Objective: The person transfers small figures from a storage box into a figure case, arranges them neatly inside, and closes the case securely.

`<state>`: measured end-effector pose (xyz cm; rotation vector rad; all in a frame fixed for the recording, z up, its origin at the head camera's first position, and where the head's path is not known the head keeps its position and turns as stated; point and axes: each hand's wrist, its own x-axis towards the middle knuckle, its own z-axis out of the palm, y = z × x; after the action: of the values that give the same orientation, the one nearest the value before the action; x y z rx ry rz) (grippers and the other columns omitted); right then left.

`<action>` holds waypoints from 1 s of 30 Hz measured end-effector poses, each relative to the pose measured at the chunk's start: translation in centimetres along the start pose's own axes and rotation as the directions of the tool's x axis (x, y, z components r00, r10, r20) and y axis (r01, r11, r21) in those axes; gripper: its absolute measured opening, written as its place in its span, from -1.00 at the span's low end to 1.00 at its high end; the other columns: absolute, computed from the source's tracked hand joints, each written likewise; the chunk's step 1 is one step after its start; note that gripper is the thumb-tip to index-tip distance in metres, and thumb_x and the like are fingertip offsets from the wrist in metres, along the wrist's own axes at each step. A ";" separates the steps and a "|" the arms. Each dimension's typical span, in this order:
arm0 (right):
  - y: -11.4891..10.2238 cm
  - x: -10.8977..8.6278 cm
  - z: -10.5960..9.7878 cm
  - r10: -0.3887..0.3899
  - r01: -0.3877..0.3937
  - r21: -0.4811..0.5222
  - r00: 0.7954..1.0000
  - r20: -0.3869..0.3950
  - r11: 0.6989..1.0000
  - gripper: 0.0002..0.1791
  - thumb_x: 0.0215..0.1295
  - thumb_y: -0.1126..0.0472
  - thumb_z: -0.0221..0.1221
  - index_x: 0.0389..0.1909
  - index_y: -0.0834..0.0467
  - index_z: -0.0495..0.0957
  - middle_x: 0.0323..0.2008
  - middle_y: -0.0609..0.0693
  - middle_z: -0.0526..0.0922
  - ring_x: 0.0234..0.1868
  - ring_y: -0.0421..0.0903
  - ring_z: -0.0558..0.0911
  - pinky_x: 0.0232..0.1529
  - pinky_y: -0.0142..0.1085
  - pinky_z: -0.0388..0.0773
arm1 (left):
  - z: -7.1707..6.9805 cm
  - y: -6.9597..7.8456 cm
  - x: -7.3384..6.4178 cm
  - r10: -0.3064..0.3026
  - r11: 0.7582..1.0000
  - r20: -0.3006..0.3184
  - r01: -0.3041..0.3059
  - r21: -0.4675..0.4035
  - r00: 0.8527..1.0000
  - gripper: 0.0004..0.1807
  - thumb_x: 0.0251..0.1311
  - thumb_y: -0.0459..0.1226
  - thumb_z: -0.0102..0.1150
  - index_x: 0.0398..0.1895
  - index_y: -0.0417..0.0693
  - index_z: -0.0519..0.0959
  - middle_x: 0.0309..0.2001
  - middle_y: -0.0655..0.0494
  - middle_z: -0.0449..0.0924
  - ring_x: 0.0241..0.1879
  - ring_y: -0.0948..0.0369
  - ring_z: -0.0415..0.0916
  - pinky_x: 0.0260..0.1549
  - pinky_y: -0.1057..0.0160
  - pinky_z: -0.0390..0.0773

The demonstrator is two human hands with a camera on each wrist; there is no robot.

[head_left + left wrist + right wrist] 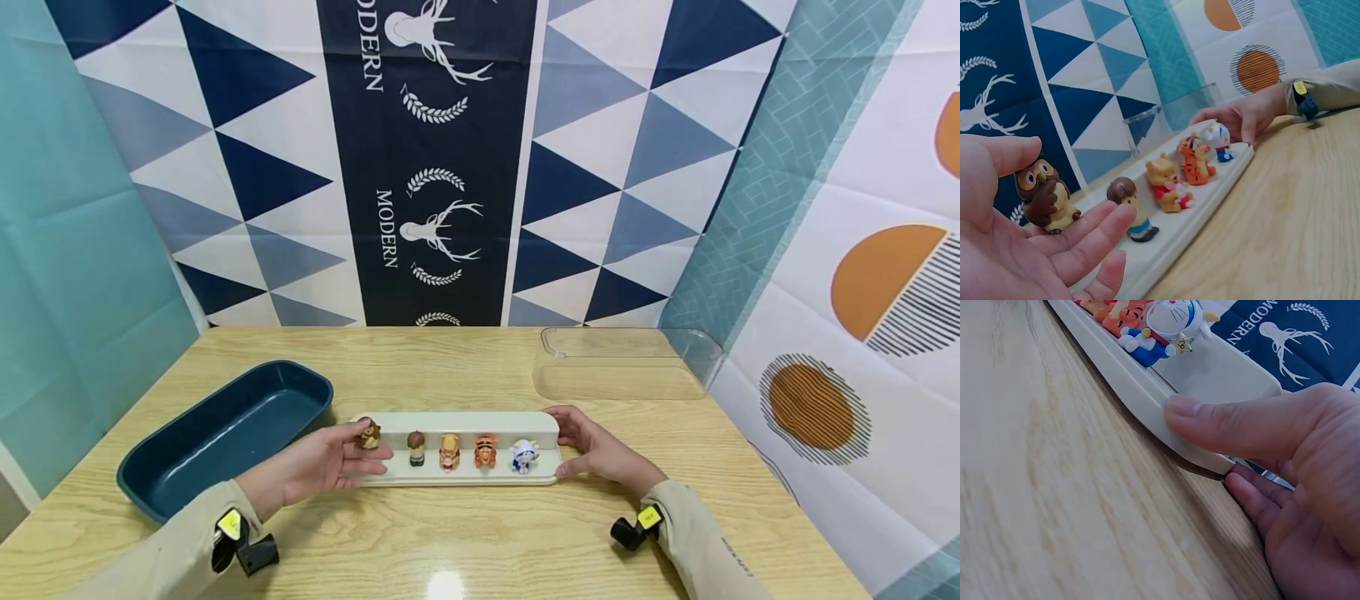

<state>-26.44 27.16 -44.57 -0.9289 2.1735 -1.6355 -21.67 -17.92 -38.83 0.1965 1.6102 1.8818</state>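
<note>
My left hand (pixel 318 467) pinches a small brown owl figurine (pixel 1047 197) between thumb and fingers, over the left end of a white display base (pixel 465 423). On that base sit a brown-haired boy figurine (pixel 1132 209), a yellow bear in red (pixel 1163 181), an orange tiger (pixel 1192 162) and a white-and-blue cat figurine (pixel 1169 319), in a row from left to right. At the base's right end my right hand (pixel 603 454) grips the corner, its thumb (pixel 1210 422) pressed on the front rim and other fingers behind and beneath.
A dark blue tub (pixel 225 425) stands on the wooden table (pixel 525 542) at the left, beside my left forearm. Toward the back right lies a clear plastic cover (pixel 622 379). Patterned cloth (pixel 435 167) hangs behind the table.
</note>
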 end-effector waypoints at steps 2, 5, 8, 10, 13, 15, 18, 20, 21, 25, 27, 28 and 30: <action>0.0 0.0 0.0 0.003 -0.003 -0.001 1.000 -0.001 1.000 -0.06 0.06 0.45 0.41 0.42 0.37 0.08 0.27 0.43 0.29 0.19 -0.23 0.45 0.20 -0.44 0.38 | 0.0 -0.5 0.1 -0.004 1.000 0.018 0.005 -0.013 1.000 -0.73 0.54 0.02 -0.17 0.01 0.05 0.30 -0.01 0.05 0.67 -0.07 0.20 0.64 -0.10 0.22 0.54; -0.1 0.0 0.0 0.006 -0.006 -0.002 1.000 -0.002 1.000 -0.05 0.06 0.44 0.41 0.42 0.37 0.08 0.28 0.43 0.29 0.19 -0.22 0.45 0.20 -0.44 0.38 | 0.1 -1.1 0.4 -0.016 1.000 0.041 0.017 -0.024 0.999 -0.65 0.55 0.02 -0.18 0.09 -0.02 0.15 -0.01 0.05 0.67 -0.07 0.19 0.63 -0.15 0.26 0.55; -0.1 0.0 0.0 0.005 -0.005 -0.002 1.000 0.001 1.000 -0.05 0.06 0.44 0.41 0.42 0.37 0.08 0.28 0.43 0.29 0.20 -0.22 0.45 0.20 -0.44 0.38 | 0.1 -1.6 0.6 -0.033 0.999 0.053 0.034 -0.018 0.998 -0.49 0.55 0.04 -0.19 0.23 -0.11 -0.03 0.01 0.04 0.66 -0.05 0.16 0.62 -0.19 0.28 0.56; -0.1 0.0 0.0 0.001 -0.001 0.001 1.000 0.004 1.000 -0.05 0.06 0.45 0.41 0.42 0.37 0.08 0.28 0.43 0.29 0.20 -0.23 0.45 0.21 -0.43 0.38 | 0.1 -1.8 0.8 -0.046 0.999 0.043 0.046 -0.007 0.998 -0.40 0.54 0.05 -0.20 0.31 -0.14 -0.11 0.02 0.03 0.65 -0.03 0.14 0.61 -0.20 0.28 0.57; -0.1 0.1 -0.1 -0.008 0.008 0.002 1.000 0.008 1.000 -0.06 0.06 0.45 0.41 0.41 0.37 0.08 0.28 0.43 0.29 0.21 -0.24 0.45 0.21 -0.43 0.38 | 0.0 -2.1 1.1 -0.066 0.998 0.013 0.066 0.019 0.998 -0.30 0.53 0.08 -0.20 0.38 -0.23 -0.12 0.03 -0.02 0.65 -0.04 0.14 0.62 -0.23 0.27 0.57; -0.2 0.1 -0.1 -0.016 0.016 0.002 1.000 0.011 1.000 -0.06 0.06 0.45 0.41 0.41 0.38 0.08 0.27 0.43 0.30 0.20 -0.26 0.45 0.21 -0.44 0.38 | 0.0 -2.2 1.3 -0.073 0.996 -0.013 0.073 0.041 0.997 -0.27 0.52 0.09 -0.19 0.40 -0.26 -0.10 0.00 -0.02 0.67 -0.10 0.16 0.64 -0.25 0.26 0.58; -0.2 0.1 -0.1 -0.024 0.024 -0.001 1.000 0.015 1.000 -0.06 0.07 0.44 0.41 0.41 0.39 0.07 0.27 0.42 0.30 0.20 -0.27 0.45 0.20 -0.45 0.38 | 0.1 -2.4 1.5 -0.074 0.994 -0.046 0.078 0.074 0.996 -0.26 0.51 0.09 -0.16 0.41 -0.29 -0.03 -0.06 0.01 0.70 -0.21 0.19 0.67 -0.30 0.25 0.59; -0.2 0.1 -0.1 -0.025 0.025 -0.001 1.000 0.016 1.000 -0.06 0.07 0.43 0.41 0.41 0.39 0.07 0.27 0.41 0.30 0.20 -0.28 0.45 0.20 -0.45 0.38 | 0.2 -2.4 1.6 -0.073 0.993 -0.062 0.078 0.092 0.995 -0.26 0.50 0.09 -0.15 0.42 -0.30 0.00 -0.11 0.03 0.71 -0.27 0.21 0.68 -0.32 0.24 0.60; -0.2 0.1 -0.1 -0.023 0.023 -0.002 1.000 0.016 1.000 -0.06 0.07 0.43 0.41 0.41 0.39 0.07 0.27 0.41 0.30 0.20 -0.28 0.45 0.20 -0.45 0.38 | 0.3 -2.4 1.6 -0.073 0.992 -0.070 0.080 0.103 0.995 -0.25 0.50 0.10 -0.15 0.41 -0.31 0.03 -0.12 0.03 0.72 -0.28 0.21 0.68 -0.33 0.24 0.60; -0.1 0.1 -0.1 -0.016 0.016 -0.004 1.000 0.014 1.000 -0.06 0.07 0.44 0.41 0.41 0.39 0.08 0.27 0.39 0.30 0.20 -0.28 0.45 0.20 -0.44 0.38 | 0.4 -2.4 1.6 -0.085 0.986 -0.103 0.099 0.136 0.991 -0.21 0.48 0.12 -0.14 0.43 -0.33 0.04 -0.12 0.00 0.72 -0.32 0.20 0.69 -0.36 0.24 0.60; -0.1 0.1 -0.1 -0.013 0.013 -0.004 1.000 0.013 1.000 -0.06 0.06 0.44 0.41 0.41 0.38 0.08 0.27 0.38 0.31 0.20 -0.28 0.45 0.20 -0.44 0.38 | 0.5 -2.3 1.7 -0.093 0.982 -0.118 0.111 0.152 0.989 -0.18 0.48 0.13 -0.14 0.48 -0.31 -0.01 -0.13 -0.02 0.72 -0.35 0.19 0.69 -0.39 0.25 0.59; -0.1 0.1 -0.1 -0.014 0.014 -0.004 1.000 0.012 1.000 -0.06 0.06 0.44 0.41 0.41 0.38 0.08 0.27 0.38 0.31 0.20 -0.28 0.45 0.20 -0.44 0.38 | 0.6 -2.2 1.7 -0.101 0.979 -0.124 0.121 0.164 0.987 -0.17 0.47 0.14 -0.14 0.49 -0.31 -0.02 -0.14 -0.02 0.72 -0.37 0.19 0.69 -0.42 0.27 0.58; -0.1 0.1 -0.1 -0.017 0.017 -0.005 1.000 0.014 1.000 -0.06 0.06 0.44 0.41 0.41 0.39 0.07 0.27 0.38 0.31 0.20 -0.27 0.45 0.20 -0.44 0.38 | 0.7 -2.1 1.7 -0.116 0.971 -0.135 0.141 0.193 0.984 -0.16 0.47 0.16 -0.16 0.49 -0.30 -0.01 -0.16 -0.02 0.73 -0.42 0.20 0.68 -0.48 0.29 0.56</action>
<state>-26.56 27.15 -44.45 -0.9601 2.1675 -1.6272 -21.85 -16.37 -41.11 0.0610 1.8526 1.6593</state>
